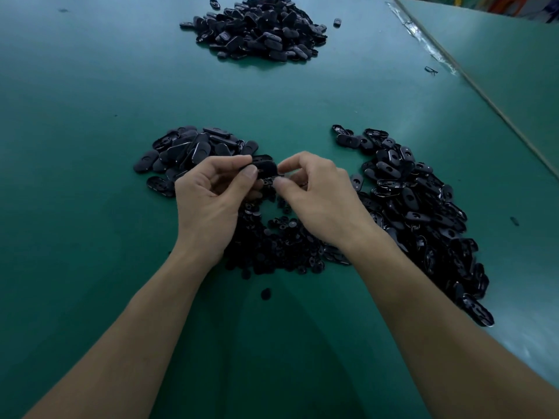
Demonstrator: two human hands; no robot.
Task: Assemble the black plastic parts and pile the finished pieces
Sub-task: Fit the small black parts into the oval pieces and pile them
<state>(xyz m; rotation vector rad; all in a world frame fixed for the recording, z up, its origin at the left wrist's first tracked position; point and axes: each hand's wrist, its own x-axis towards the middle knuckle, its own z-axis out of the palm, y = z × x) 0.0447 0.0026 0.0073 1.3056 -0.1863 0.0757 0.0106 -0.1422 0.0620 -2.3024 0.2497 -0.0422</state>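
Bare forearms [145, 322] reach in from the bottom edge and meet above the green table [90, 116]. Between them, the left hand [208, 201] grips a black oval part [266, 166] with curled fingers and thumb. The right hand [320, 201] pinches its right end (whether a small piece sits between those fingertips is unclear). Below the hands lies a heap of small round pieces [278, 246]. Oval pieces form a left pile [193, 149], a long right pile [423, 207] and a far pile [257, 28].
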